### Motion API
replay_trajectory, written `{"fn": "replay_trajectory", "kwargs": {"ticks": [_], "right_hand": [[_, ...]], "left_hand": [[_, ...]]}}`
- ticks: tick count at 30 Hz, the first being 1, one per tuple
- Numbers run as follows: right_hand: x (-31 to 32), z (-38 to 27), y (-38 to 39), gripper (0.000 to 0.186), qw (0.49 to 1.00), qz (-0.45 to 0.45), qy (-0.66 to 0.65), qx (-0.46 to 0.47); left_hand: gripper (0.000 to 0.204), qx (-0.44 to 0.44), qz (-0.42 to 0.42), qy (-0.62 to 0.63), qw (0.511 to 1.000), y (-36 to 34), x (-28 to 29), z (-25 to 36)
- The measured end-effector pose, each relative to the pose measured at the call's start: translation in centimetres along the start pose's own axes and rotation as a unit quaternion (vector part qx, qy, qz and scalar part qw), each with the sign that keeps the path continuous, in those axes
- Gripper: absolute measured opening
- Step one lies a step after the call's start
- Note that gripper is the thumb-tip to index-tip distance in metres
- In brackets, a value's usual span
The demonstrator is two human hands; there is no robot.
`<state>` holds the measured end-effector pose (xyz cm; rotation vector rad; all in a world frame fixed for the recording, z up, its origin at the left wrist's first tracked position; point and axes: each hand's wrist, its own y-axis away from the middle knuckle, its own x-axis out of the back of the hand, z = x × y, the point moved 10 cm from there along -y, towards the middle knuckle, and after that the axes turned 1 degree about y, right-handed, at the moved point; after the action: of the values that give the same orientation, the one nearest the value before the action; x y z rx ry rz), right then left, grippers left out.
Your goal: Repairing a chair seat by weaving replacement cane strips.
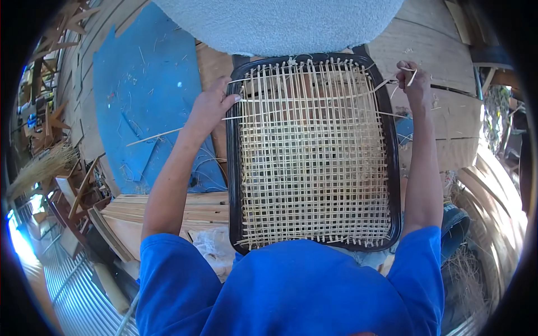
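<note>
A dark, rounded wooden frame [394,168] with an open weave of pale cane [314,173] across it lies before me. The weave is dense low down and looser near the far end, where upright strands show gaps. My left hand [212,106] grips the frame's upper left rail, thumb over the edge by a cross strand; its other fingertips are partly hidden. Off the upper right corner, my right hand [413,84] is closed on a thin cane strand [383,84], which runs to the weave. A loose end curls above its fingers.
A light blue towel-like cover [280,25] borders the frame's far end. Blue sheeting [151,95] with scattered cane bits covers the boards at left. Wooden slats [168,208] lie at lower left; a dark bucket-like container [455,227] stands at right. Loose cane ends stick out past both rails.
</note>
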<state>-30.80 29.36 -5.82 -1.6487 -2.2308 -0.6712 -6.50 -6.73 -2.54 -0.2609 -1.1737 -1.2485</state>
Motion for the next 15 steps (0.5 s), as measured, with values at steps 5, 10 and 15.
{"fn": "replay_trajectory", "kwargs": {"ticks": [5, 10, 15], "right_hand": [[0.9, 1.6, 1.6, 0.027, 0.995, 0.022, -0.011, -0.097], [-2.0, -5.0, 6.4, 0.025, 0.952, -0.081, 0.29, 0.06], [-12.0, -9.8, 13.2, 0.022, 0.867, -0.147, 0.348, 0.323]], "left_hand": [[0.042, -0.078, 0.029, -0.051, 0.995, 0.7, 0.6, 1.4], [0.034, -0.263, 0.112, -0.252, 0.925, 2.8, 0.8, 8.7], [0.037, -0.248, 0.033, -0.16, 0.955, 3.2, -7.7, 12.8]]}}
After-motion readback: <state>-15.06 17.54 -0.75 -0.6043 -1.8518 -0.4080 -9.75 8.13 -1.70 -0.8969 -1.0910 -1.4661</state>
